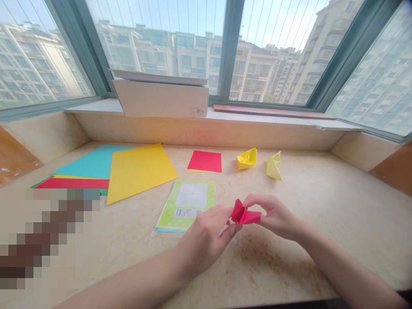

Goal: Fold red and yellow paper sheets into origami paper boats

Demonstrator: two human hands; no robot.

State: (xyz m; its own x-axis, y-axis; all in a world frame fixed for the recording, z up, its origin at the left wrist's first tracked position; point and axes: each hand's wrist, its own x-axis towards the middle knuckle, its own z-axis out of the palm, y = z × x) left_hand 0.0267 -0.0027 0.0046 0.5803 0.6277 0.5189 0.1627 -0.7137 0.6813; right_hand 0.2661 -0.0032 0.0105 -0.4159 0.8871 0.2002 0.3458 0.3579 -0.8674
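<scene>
Left hand (210,231), right hand (277,215), pinched red paper (251,217)

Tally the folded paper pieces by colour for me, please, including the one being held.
Red folded paper, held by the left hand and right hand: 1
Bright yellow folded paper: 1
Pale yellow folded paper: 1
Total: 3
</scene>
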